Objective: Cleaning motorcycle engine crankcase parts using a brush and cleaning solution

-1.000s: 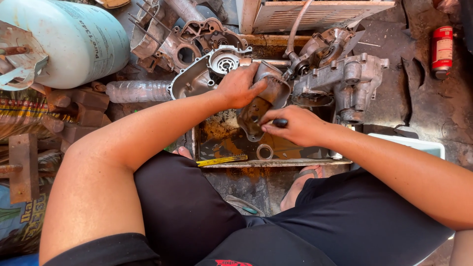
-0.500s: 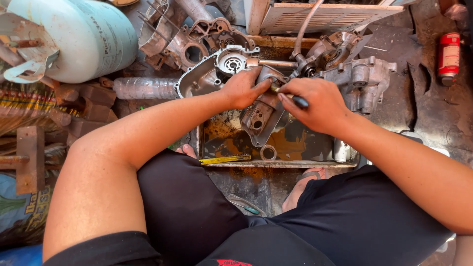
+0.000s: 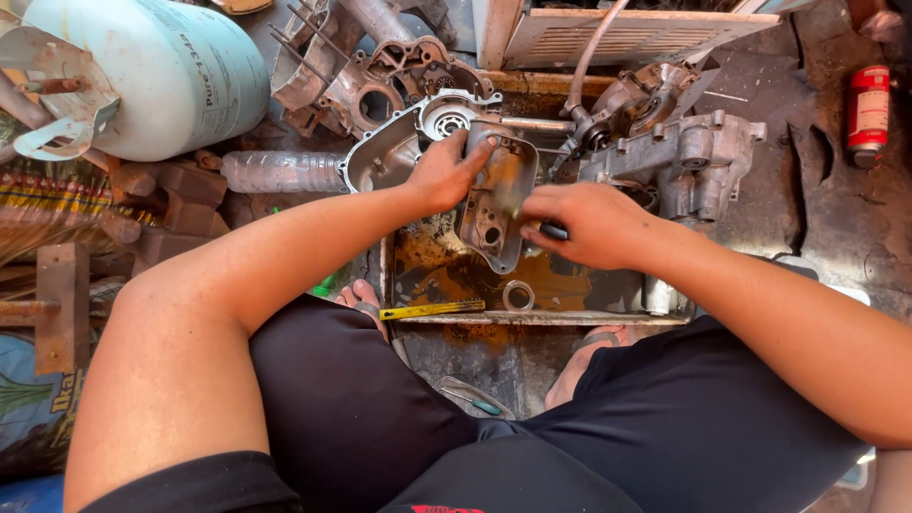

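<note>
Metal engine cover (image 3: pixel 499 204), gripped by left hand (image 3: pixel 446 176), now raised more upright over the rusty tray (image 3: pixel 427 271); right hand (image 3: pixel 584 223), closed on dark-handled tool (image 3: pixel 554 231), working its face.

Head-worn view, steeply downward (close over lap)

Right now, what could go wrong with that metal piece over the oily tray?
The left hand alone steadies the metal cover over the oily tray; greasy fingers might let it slip and splash. The right hand works a dark-handled tool close to the left fingers, so a slip could jab them.
</note>
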